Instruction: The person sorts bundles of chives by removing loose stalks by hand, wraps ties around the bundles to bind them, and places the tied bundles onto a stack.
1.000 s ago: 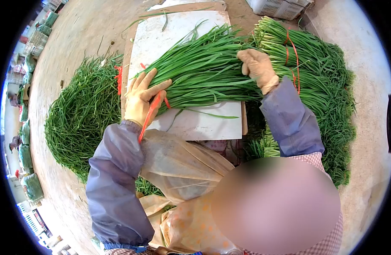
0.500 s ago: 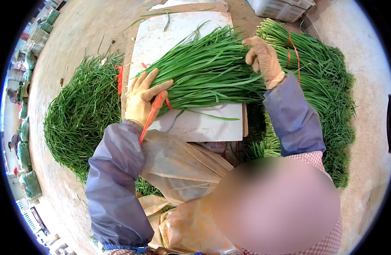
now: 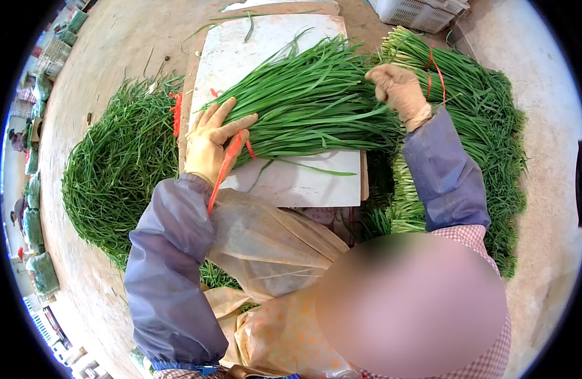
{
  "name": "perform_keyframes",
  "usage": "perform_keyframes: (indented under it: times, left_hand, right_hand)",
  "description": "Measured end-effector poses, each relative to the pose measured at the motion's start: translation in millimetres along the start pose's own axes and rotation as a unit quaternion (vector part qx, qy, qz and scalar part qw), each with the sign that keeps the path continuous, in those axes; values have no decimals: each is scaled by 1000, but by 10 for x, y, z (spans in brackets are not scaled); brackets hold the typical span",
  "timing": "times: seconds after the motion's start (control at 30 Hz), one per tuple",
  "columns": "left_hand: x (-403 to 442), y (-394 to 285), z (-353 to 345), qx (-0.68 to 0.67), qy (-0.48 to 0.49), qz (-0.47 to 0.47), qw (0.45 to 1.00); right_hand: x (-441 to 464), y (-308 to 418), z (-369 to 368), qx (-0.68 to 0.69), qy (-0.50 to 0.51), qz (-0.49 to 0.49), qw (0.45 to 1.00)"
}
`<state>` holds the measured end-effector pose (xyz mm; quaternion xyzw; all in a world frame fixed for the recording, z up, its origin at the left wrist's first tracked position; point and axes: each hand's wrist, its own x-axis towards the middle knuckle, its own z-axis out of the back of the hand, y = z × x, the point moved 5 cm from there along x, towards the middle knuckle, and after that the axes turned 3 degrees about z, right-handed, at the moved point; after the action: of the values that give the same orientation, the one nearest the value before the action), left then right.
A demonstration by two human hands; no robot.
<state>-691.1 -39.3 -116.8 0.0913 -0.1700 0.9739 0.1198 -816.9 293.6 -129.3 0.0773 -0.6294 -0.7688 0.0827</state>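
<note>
Head view: green bunch (image 3: 307, 104) across white board (image 3: 310, 183), long axis left–right, leaf ends (image 3: 373, 123) past board's right edge. Left hand (image 3: 211, 142), at board's left edge, spreads over bunch; grip unclear. Right hand (image 3: 400, 93), beyond right edge, nearer leaf ends, fingers curled closed.

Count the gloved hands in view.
2: the left hand lies spread on the left end of the green bunch; the right hand is curled by its right end. Any on the distant people are too small to tell.
</note>
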Motion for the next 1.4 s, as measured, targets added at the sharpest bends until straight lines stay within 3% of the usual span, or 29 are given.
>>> perform_keyframes:
  times: [0.2,0.3,0.33,0.37,0.43,0.47,0.57,0.6,0.63,0.7,0.73,0.77,0.8,0.83,0.9,0.97,1.0,1.03,1.1,1.17,1.27,1.4]
  left_hand:
    - [-1,-8,9,-4,1,-5,1000]
    - [-1,6,0,-3,1,-3,1000]
    - [6,9,-8,-4,1,-2,1000]
    - [7,14,-15,-5,1,-1,1000]
    - [-3,27,-26,-8,1,3,1000]
    - [-5,27,-25,-11,1,4,1000]
    - [1,6,3,-3,-4,-2,1000]
    - [3,0,8,-4,-6,-2,1000]
    - [2,-1,9,-3,-7,-2,1000]
    - [5,-4,4,-15,-12,2,1000]
    - [-1,-1,15,-18,-18,7,1000]
    - [6,-12,32,-17,-32,0,999]
    - [8,-48,68,-5,-36,3,999]
    - [4,-85,103,7,-39,5,999]
    - [-12,-86,117,-24,-26,23,999]
    - [-28,27,17,-13,-35,-13,999]
    - [-26,-87,126,-13,-30,10,999]
    - [-25,-85,137,-25,-27,8,999]
    - [-27,-47,104,-28,-26,14,999]
    - [-28,-37,97,-26,-25,22,999]
    - [-52,-4,86,-29,-38,1,999]
    - [-232,40,152,-39,-42,-74,996]
  right_hand:
    - [57,-224,-290,-85,36,29,995]
    - [122,-279,-373,-118,10,122,985]
    - [147,-292,-363,-50,-8,146,988]
    - [154,-285,-300,29,-12,46,998]
    - [64,-201,-213,219,-77,-12,973]
    - [72,-227,-141,258,-118,24,959]
    - [-40,-244,69,304,-134,-7,943]
    - [-117,-133,60,377,-90,-26,921]
    - [-269,78,48,381,15,-4,924]
    - [-691,406,-127,294,302,19,907]
    - [-864,720,-385,195,487,29,851]
    - [-1082,1021,-578,86,649,82,751]
    - [-1201,1108,-747,37,623,41,780]
    - [-1175,1209,-913,-58,542,133,828]
    - [-836,1313,-1214,6,430,174,886]
    - [-327,1303,-1582,108,407,138,897]
    - [9,1239,-1825,19,376,186,908]
    - [354,1120,-2060,-69,339,230,910]
    - [931,653,-2463,-236,315,215,894]
    - [997,468,-2551,-440,328,182,816]
    - [808,414,-2541,-495,302,172,796]
    - [671,65,-2528,-468,332,54,817]
